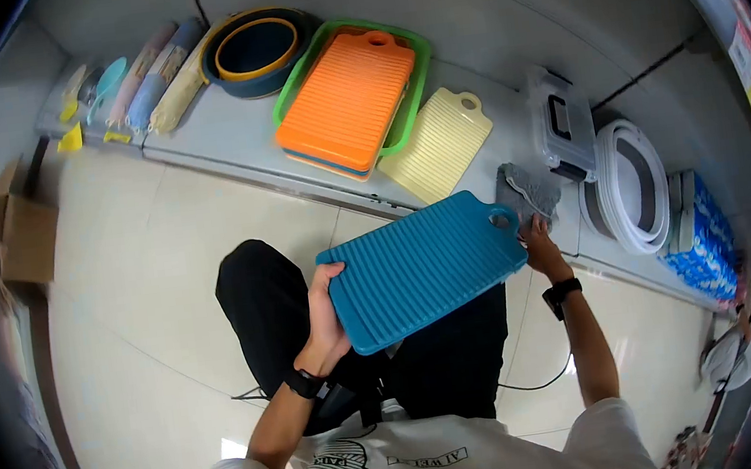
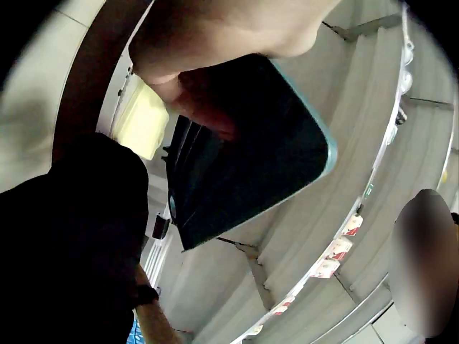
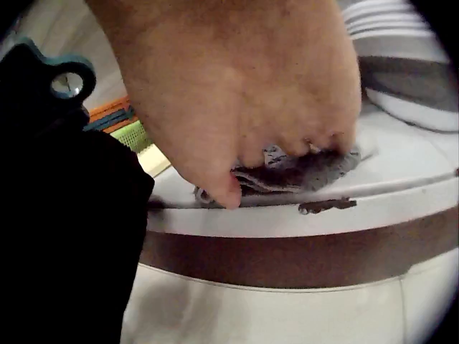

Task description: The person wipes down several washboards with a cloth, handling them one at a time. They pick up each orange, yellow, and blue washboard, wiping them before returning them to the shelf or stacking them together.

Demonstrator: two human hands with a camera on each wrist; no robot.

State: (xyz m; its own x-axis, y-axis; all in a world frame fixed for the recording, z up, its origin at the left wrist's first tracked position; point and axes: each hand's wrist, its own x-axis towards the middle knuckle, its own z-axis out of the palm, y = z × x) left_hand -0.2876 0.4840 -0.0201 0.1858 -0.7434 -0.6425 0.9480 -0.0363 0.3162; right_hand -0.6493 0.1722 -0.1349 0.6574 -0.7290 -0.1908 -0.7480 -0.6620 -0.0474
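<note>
cloth, apparently, in right hand

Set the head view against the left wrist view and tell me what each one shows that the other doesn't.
Only the head view: the grey cloth, the orange board and the clear storage box.
Only the left wrist view: the dark underside of the blue board, with fingers against it.
Both: that blue board, the left hand and the right wrist's black band.
</note>
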